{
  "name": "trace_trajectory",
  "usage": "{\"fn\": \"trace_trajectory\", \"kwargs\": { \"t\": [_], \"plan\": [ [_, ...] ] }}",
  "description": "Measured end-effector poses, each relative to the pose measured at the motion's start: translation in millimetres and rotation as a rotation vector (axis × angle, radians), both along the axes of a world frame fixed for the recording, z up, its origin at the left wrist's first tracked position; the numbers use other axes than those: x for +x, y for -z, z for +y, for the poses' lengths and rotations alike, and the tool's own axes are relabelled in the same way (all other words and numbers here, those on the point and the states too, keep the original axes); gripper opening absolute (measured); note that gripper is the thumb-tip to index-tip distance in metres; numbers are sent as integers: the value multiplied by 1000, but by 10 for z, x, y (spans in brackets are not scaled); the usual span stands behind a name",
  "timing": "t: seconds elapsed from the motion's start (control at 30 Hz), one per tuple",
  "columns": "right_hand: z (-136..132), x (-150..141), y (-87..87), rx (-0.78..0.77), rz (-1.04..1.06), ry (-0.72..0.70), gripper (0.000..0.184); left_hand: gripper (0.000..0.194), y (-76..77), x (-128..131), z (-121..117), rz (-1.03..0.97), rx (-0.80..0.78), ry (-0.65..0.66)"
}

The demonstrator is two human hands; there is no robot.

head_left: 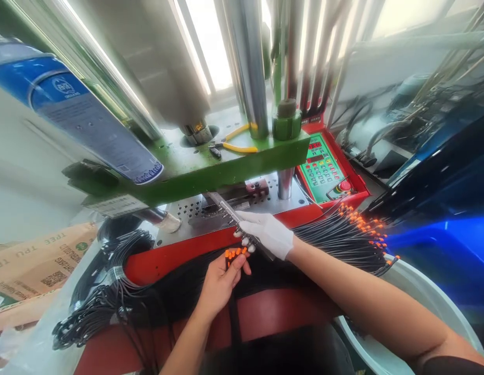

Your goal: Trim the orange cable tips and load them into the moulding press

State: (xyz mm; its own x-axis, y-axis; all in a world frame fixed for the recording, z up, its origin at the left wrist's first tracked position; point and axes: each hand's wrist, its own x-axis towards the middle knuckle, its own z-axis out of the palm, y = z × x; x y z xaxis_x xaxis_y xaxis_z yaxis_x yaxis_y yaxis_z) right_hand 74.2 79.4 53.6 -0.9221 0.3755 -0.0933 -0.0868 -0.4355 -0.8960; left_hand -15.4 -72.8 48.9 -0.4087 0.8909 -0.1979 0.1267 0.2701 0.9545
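My left hand (221, 281), bare, pinches a small bunch of black cables with orange tips (234, 253) and holds them up at the front of the red machine table (175, 255). My right hand (265, 233), in a white glove, grips a long metal fixture bar (226, 208) that lies slanted across the perforated steel plate (187, 208), with small white plugs along its near edge. The orange tips sit just below that bar. The bunch's cables trail down over the table's front edge.
A large bundle of black cables with orange tips (351, 229) lies to the right over a white tub (421, 297). Coiled black cables (109, 291) pile at the left. Above is the green press platen (211, 166) with yellow-handled pliers (238, 143). A green keypad panel (322, 166) stands right.
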Motion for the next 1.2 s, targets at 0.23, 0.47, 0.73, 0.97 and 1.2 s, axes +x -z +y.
{"fn": "trace_trajectory", "kwargs": {
  "t": [0.23, 0.47, 0.73, 0.97, 1.2],
  "plan": [
    [-37, -30, 48, 79, -11, 15, 44, 33, 23, -4, -15, 45, -22, 21],
    [-88, -55, 47, 257, -157, 76, 47, 39, 31, 109, -4, 398, -84, -92],
    [-116, -52, -5, 200, -166, 43, 46, 28, -9, 209, 6, 479, -22, -117],
    [-32, 29, -137, 43, -75, -17, 45, 40, -14, -42, -20, -107, 58, -291],
    [-66, 33, -127, 121, -39, -25, 48, 26, -19, -3, -48, -220, 130, -180]
  ]
}}
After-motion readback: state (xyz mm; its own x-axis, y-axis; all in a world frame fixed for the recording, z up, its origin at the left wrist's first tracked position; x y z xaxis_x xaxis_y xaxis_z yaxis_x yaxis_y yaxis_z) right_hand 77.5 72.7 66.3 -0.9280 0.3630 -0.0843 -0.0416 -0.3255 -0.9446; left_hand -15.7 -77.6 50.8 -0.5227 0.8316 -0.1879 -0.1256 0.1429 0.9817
